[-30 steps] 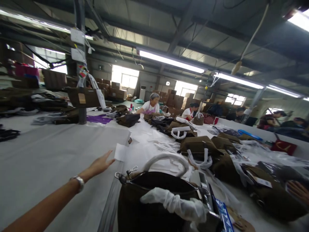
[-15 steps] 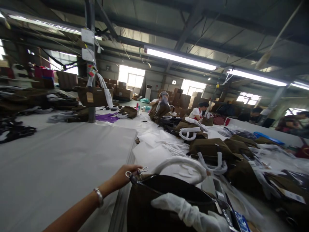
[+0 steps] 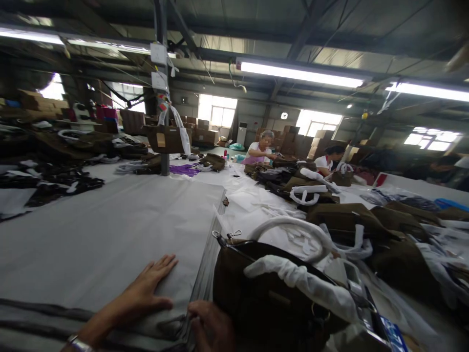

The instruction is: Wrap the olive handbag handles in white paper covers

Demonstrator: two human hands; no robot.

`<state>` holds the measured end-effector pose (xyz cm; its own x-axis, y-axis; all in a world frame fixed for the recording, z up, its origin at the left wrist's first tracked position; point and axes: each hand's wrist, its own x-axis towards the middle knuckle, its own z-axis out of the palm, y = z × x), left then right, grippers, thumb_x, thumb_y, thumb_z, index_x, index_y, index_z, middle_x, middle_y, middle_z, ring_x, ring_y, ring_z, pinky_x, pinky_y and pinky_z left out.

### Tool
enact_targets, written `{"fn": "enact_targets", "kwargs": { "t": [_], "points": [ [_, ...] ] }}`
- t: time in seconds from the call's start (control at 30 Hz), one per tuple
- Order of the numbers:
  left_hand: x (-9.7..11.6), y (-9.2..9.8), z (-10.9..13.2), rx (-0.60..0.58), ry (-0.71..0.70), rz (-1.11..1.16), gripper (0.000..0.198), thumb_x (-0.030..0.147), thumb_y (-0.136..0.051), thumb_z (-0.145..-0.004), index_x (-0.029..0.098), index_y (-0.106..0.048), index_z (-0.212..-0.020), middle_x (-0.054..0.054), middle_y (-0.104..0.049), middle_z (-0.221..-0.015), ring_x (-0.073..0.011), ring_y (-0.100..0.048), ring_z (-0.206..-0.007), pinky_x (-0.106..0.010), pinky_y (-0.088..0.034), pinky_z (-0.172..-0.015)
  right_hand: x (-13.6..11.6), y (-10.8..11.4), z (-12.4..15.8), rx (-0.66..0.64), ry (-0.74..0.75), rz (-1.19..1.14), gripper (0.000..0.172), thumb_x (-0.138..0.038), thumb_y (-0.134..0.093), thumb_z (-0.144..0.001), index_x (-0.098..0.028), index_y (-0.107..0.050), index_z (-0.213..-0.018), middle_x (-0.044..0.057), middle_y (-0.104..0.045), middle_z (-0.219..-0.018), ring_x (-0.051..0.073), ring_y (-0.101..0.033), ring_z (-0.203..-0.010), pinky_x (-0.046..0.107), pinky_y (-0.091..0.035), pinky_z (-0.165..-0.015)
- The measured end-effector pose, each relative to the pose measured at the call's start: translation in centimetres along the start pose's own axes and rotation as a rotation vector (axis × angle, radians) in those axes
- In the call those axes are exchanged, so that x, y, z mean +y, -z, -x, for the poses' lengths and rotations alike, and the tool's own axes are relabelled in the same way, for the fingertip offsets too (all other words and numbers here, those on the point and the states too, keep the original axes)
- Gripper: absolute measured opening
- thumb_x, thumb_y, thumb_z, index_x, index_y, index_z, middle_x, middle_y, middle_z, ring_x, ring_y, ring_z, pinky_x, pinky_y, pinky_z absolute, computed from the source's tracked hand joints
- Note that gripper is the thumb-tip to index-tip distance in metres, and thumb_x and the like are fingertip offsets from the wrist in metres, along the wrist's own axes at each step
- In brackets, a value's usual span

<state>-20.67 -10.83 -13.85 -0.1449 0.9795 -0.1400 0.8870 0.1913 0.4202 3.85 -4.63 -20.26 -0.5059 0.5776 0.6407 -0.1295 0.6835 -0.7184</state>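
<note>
My left hand [image 3: 144, 291] lies flat with fingers spread on a grey sheet [image 3: 110, 230] that covers the table, near its right edge. My right hand [image 3: 210, 325] is curled at the sheet's edge, low in the view, just left of a dark brown handbag [image 3: 264, 298]. What its fingers grip, if anything, is hidden. The bag stands open, its two handles [image 3: 293, 230] wrapped in white paper, with metal clips [image 3: 223, 237] at its near corner.
More brown bags [image 3: 344, 217] with white-wrapped handles crowd the table to the right. Two workers [image 3: 262, 149] sit at the far end. A pillar [image 3: 163, 93] hung with a bag stands at back left. Dark items [image 3: 54, 183] lie at left.
My left hand left the bag's clips and came back down flat on the grey sheet. My right hand came into view at the sheet's edge. The view swung left and lower.
</note>
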Motion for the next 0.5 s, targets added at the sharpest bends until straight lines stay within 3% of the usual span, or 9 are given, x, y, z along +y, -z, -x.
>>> {"fn": "enact_targets", "kwargs": {
  "t": [0.17, 0.27, 0.4, 0.5],
  "points": [
    [0.1, -0.2, -0.4, 0.111, -0.007, 0.112, 0.092, 0.053, -0.074, -0.074, 0.015, -0.045, -0.153, -0.016, -0.034, -0.161, -0.0366, -0.027, -0.152, -0.055, -0.016, -0.125, -2.7, 1.4, -0.8, -0.064, -0.058, -0.010, 0.021, -0.030, -0.056, -0.098, -0.024, -0.073, -0.107, 0.005, -0.078, -0.098, 0.018, -0.076, -0.090, 0.022, -0.058, -0.082],
    [0.2, -1.0, 0.6, 0.226, 0.004, 0.217, 0.072, 0.052, -0.063, -0.082, 0.016, -0.058, -0.144, -0.012, -0.048, -0.155, -0.0343, -0.036, -0.149, -0.053, -0.019, -0.125, -2.9, 1.6, -0.8, -0.058, -0.082, -0.016, 0.021, -0.029, -0.056, -0.098, -0.023, -0.074, -0.106, 0.004, -0.078, -0.098, 0.018, -0.075, -0.091, 0.021, -0.057, -0.083],
    [1.4, -1.3, 4.6, 0.321, 0.047, 0.424, 0.054, 0.056, -0.045, -0.095, 0.022, -0.070, -0.129, -0.007, -0.072, -0.130, -0.0291, -0.065, -0.124, -0.042, -0.049, -0.110, -2.3, 1.3, -0.5, -0.056, -0.067, -0.034, 0.020, -0.026, -0.056, -0.098, -0.024, -0.073, -0.108, 0.003, -0.078, -0.099, 0.017, -0.075, -0.092, 0.019, -0.056, -0.085],
    [4.0, -0.6, 9.2, 0.336, -0.004, 0.734, 0.045, 0.060, -0.053, -0.095, 0.028, -0.077, -0.116, -0.004, -0.079, -0.113, -0.0264, -0.075, -0.104, -0.035, -0.059, -0.094, -2.0, 1.5, -0.4, -0.069, -0.040, -0.006, 0.020, -0.024, -0.058, -0.097, -0.025, -0.073, -0.110, 0.003, -0.078, -0.101, 0.017, -0.076, -0.093, 0.019, -0.057, -0.086]
  ]
}}
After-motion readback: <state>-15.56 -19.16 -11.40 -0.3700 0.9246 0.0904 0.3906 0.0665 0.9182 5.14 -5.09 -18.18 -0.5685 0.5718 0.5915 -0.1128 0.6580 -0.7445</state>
